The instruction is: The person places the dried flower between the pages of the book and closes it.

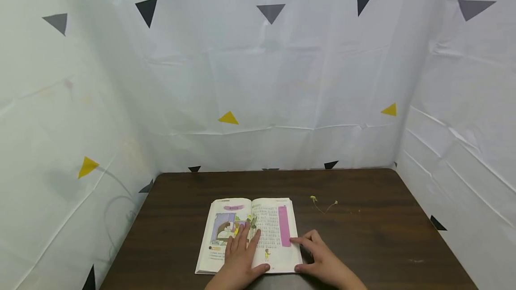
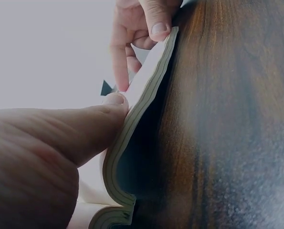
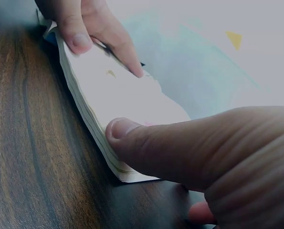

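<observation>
An open book (image 1: 276, 261) lies on the table, with a picture on its left page and text beside a pink band on its right page. My left hand (image 1: 241, 258) rests spread over the middle fold, its thumb on the lower right page. Along the fold, near those fingertips, is a small green sprig (image 1: 253, 222). At the book's right edge my right hand (image 1: 322, 258) touches the page with a stretched index finger, and its thumb (image 3: 127, 136) lies on the lower corner. The left wrist view shows its other fingers bent.
Thin stems with small yellow flower heads (image 1: 314, 199) lie on the dark wooden table (image 1: 177, 218), right of the book's top. White sheeting (image 1: 282, 84) with grey, black and yellow triangles hangs behind the table and at both sides.
</observation>
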Demonstrator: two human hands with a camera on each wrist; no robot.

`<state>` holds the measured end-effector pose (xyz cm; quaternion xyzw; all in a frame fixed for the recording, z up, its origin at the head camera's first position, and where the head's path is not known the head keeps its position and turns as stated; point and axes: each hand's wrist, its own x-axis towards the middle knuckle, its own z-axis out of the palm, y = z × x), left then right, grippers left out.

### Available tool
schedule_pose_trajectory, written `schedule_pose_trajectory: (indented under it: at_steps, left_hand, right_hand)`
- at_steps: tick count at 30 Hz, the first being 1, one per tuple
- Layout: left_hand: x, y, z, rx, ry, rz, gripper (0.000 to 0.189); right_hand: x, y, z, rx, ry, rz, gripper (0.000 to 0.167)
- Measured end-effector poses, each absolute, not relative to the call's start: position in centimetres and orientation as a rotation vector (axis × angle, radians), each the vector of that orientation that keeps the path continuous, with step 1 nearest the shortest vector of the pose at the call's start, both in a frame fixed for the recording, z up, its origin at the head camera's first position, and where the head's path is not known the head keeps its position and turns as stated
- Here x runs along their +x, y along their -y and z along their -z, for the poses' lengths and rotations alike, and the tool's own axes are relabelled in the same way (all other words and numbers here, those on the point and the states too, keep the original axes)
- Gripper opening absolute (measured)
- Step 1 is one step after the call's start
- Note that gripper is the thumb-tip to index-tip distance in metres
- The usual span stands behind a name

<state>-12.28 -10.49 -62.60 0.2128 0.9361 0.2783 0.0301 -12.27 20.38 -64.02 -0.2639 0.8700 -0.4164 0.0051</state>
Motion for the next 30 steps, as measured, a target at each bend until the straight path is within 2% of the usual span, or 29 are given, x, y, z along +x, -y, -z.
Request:
schedule_pose_trajectory:
  at_steps: [16,18,23,25,30]
  left_hand:
    - [-12.2,10.6,62.4,0.674,-2.852,-0.901,0.098]
    - [-12.2,10.6,62.4,0.689,-2.864,-0.901,0.097]
    - [-12.2,10.6,62.7,0.684,-2.892,-0.867,0.096]
    - [-12.2,10.6,62.8,0.674,-2.897,-0.852,0.096]
    - [-12.2,10.5,62.7,0.675,-2.914,-0.829,0.095]
  right_hand:
    - [-11.9,-19.5,63.7,-0.759,-2.813,1.301,0.065]
    - [-11.9,-19.4,63.8,-0.739,-2.834,1.305,0.069]
    - [-11.9,-18.8,64.1,-0.626,-2.965,1.219,0.09]
    - [-11.8,-18.5,64.3,-0.603,-3.024,1.18,0.092]
    - [-11.7,-18.3,64.5,-0.615,-3.067,1.188,0.075]
